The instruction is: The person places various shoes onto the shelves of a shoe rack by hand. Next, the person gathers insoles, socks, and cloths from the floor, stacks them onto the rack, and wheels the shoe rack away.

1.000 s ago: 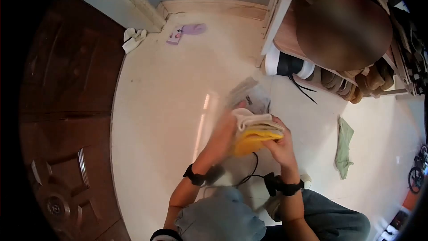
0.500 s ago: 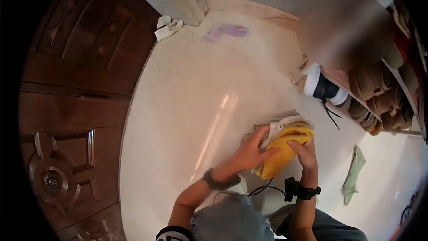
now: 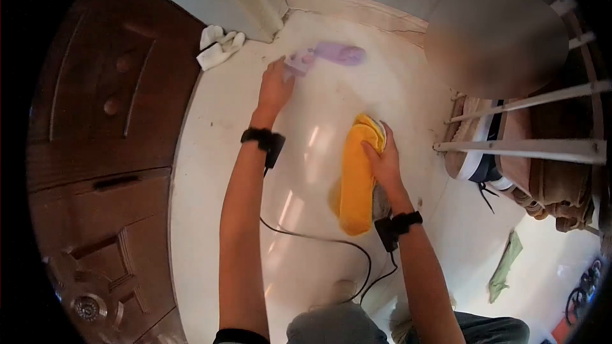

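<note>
My right hand (image 3: 386,162) is wrapped round the upper right side of a yellow cloth bundle (image 3: 357,181), thumb on top. The bundle stands out long and rolled, with a white edge at its upper end and grey cloth (image 3: 381,204) beneath its right side. Farther out, my left hand (image 3: 276,89) is stretched over the floor with its fingers out, by the pale end of a purple sock (image 3: 341,53). Whether the fingertips touch it I cannot tell. A white sock (image 3: 220,48) lies crumpled to the left, against the wooden door.
A shoe rack (image 3: 529,150) with several shoes is on the right. A green cloth (image 3: 506,267) lies on the floor at lower right. Carved wooden doors (image 3: 102,204) line the left side. A black cable (image 3: 319,237) runs between my wrists. A blurred round patch hides the upper right.
My left hand has left the bundle and moved up to the purple sock. The yellow bundle, in my right hand, has shifted up and left and turned more upright.
</note>
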Available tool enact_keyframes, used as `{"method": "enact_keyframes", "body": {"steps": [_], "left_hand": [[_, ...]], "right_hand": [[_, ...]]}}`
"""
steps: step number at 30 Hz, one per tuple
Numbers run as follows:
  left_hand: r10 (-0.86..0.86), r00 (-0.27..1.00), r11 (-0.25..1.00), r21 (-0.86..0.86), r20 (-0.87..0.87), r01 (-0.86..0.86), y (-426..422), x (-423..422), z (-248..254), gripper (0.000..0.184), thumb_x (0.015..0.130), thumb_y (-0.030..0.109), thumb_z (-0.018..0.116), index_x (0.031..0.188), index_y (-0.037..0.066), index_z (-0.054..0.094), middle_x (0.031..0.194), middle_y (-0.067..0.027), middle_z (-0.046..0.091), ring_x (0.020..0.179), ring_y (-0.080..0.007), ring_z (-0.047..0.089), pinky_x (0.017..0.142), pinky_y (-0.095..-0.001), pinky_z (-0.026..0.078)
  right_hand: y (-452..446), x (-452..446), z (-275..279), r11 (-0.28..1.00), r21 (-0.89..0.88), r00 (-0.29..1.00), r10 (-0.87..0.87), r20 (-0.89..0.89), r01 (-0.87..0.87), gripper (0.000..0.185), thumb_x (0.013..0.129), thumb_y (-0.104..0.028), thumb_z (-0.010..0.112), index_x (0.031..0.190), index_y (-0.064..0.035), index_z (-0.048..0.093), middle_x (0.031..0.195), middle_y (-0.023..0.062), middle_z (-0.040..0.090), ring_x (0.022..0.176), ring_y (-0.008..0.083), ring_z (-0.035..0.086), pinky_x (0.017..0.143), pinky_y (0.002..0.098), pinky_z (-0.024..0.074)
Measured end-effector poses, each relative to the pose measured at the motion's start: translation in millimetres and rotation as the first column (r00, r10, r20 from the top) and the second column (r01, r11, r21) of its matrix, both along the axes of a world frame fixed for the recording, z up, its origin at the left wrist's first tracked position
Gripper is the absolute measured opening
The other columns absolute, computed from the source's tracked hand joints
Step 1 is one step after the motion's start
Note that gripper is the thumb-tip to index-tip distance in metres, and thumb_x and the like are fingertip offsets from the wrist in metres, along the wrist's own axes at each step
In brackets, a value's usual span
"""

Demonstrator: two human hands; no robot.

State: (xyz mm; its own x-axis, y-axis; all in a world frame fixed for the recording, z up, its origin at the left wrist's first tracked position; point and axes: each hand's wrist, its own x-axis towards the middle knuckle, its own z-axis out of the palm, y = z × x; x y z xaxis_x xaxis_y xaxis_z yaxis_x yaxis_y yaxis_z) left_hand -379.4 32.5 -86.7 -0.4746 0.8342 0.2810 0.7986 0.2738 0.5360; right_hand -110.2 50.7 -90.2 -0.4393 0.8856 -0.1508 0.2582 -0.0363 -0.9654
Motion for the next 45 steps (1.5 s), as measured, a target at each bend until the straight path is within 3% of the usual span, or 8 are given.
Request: {"method": "enact_keyframes", "body": {"steps": [13,17,20,23,25,33,34,45], "left_hand": [[0.404,0.911,0.909,-0.148,0.078,-0.390,-14,-98,7,0.024,0.072,0.019,0.047,0.091,0.004,0.046,0.080,-0.0147,0.054,0.072,-0.0349,0.051,0.063,-0.0411,0.040],[0.273,0.903,0.844,-0.368,-0.331,-0.390,-60,-161,16,0.027,0.073,0.014,0.052,0.096,0.000,0.046,0.113,-0.0171,0.038,0.083,-0.0307,0.051,0.072,-0.0336,0.042],[0.108,0.979,0.919,-0.359,-0.171,-0.164,-75,-212,-13,0.027,0.072,0.012,0.054,0.094,-0.002,0.046,0.123,-0.0144,0.023,0.089,-0.0285,0.049,0.077,-0.0339,0.041],[0.144,0.806,0.974,-0.228,0.574,-0.011,-81,-255,-52,0.023,0.073,0.010,0.053,0.092,-0.001,0.049,0.111,-0.0134,0.036,0.085,-0.0220,0.050,0.073,-0.0302,0.042],[0.127,0.857,0.965,-0.260,0.499,0.008,-75,-232,-51,0.022,0.073,0.009,0.052,0.092,-0.001,0.048,0.105,-0.0137,0.039,0.080,-0.0219,0.051,0.069,-0.0303,0.042],[0.130,0.991,0.948,-0.297,0.031,-0.115,-84,-107,-21,0.013,0.077,0.011,0.042,0.087,0.003,0.045,0.075,-0.0124,0.048,0.059,-0.0192,0.050,0.053,-0.0310,0.041],[0.228,0.899,0.966,-0.205,0.374,-0.159,-79,-62,-2,0.013,0.080,0.012,0.037,0.085,0.003,0.045,0.075,-0.0130,0.049,0.062,-0.0222,0.050,0.055,-0.0315,0.040],[0.253,0.862,0.906,-0.420,0.439,-0.051,-159,125,25,0.041,0.069,0.009,0.053,0.106,0.002,0.037,0.092,-0.0182,0.048,0.084,-0.0300,0.048,0.068,-0.0337,0.039]], "right_hand": [[8,-5,13,0.978,-0.159,0.982,0.114,-0.153,-0.138,0.048,0.072,-0.006,0.052,0.114,0.0015,0.030,0.102,0.0136,0.048,0.092,0.0183,0.046,0.080,0.0277,0.0368],[8,1,4,0.963,-0.230,0.982,0.109,-0.153,-0.143,0.049,0.072,-0.007,0.052,0.114,0.0024,0.029,0.104,0.0130,0.046,0.096,0.0196,0.044,0.082,0.0284,0.0353],[6,8,-12,0.957,-0.246,0.987,0.159,0.000,-0.154,0.049,0.074,-0.003,0.048,0.118,-0.0039,0.024,0.102,0.0086,0.045,0.094,0.0157,0.044,0.081,0.0255,0.0366],[15,7,-6,0.931,0.227,0.958,0.269,0.105,-0.286,0.050,0.074,-0.003,0.048,0.118,-0.0048,0.024,0.101,0.0082,0.046,0.092,0.0142,0.044,0.079,0.0251,0.0374],[10,5,0,0.954,-0.268,0.984,0.101,-0.147,-0.138,0.053,0.068,-0.015,0.056,0.113,0.0020,0.032,0.104,0.0132,0.046,0.096,0.0200,0.044,0.084,0.0283,0.0328],[13,9,6,0.963,-0.189,0.980,0.179,-0.082,-0.191,0.050,0.072,-0.011,0.053,0.115,-0.0016,0.030,0.099,0.0098,0.048,0.089,0.0161,0.046,0.078,0.0266,0.0368],[12,12,4,0.966,-0.117,0.973,0.225,-0.047,-0.229,0.048,0.075,-0.008,0.051,0.117,-0.0046,0.027,0.098,0.0070,0.048,0.088,0.0114,0.046,0.077,0.0249,0.0373],[-11,157,-23,0.507,-0.672,0.707,-0.161,-0.689,-0.540,0.029,0.076,-0.016,0.049,0.102,-0.0050,0.044,0.093,0.0075,0.051,0.083,0.0175,0.051,0.074,0.0297,0.0413]]}}
